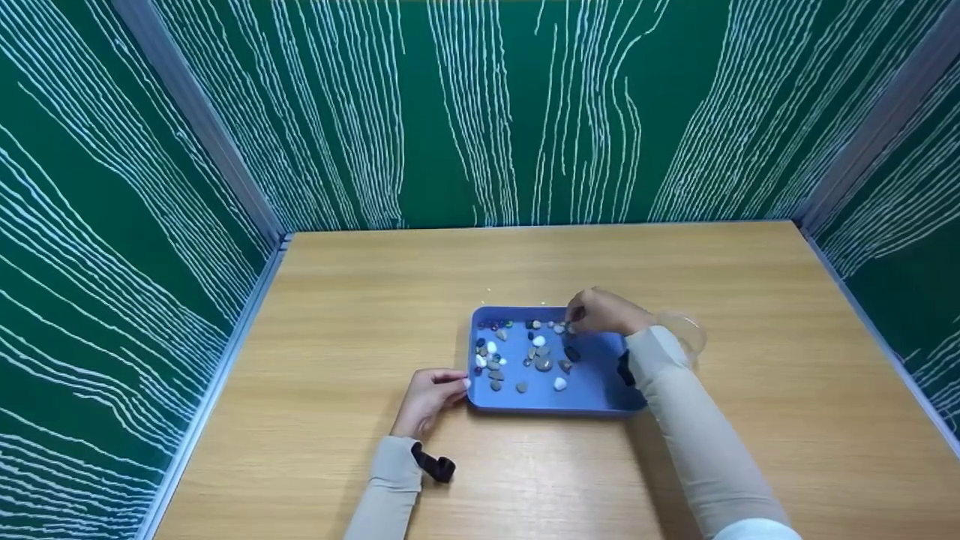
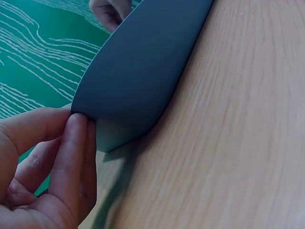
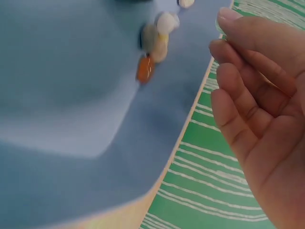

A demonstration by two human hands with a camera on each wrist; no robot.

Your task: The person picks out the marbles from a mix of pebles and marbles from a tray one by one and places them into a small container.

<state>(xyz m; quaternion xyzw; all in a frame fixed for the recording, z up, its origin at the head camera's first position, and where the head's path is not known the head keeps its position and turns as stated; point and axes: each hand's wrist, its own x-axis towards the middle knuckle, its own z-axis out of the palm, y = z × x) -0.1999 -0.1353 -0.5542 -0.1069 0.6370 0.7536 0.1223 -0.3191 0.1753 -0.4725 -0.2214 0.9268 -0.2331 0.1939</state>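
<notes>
A blue tray (image 1: 600,382) holds pebbles of several colours, bunched at its left and centre and along its far wall. My left hand (image 1: 429,401) grips the tray's left edge; the left wrist view shows thumb and fingertips (image 2: 76,121) pinching the rim near a corner. Over the far wall, right of centre, is my right hand (image 1: 604,311). Its thumb and forefinger pinch a small translucent pale-green stone (image 3: 219,27), mostly hidden by the fingertips. Below that hand, an orange stone (image 3: 145,69), a grey stone (image 3: 148,38) and a white stone (image 3: 167,22) lie along the tray's wall.
A clear round container (image 1: 686,334) stands right of the tray, partly behind the right forearm. Tiny pale bits (image 1: 489,289) lie on the wooden table (image 1: 360,300) beyond the tray. Green walls (image 1: 472,112) with white wavy lines enclose the table at the back and sides.
</notes>
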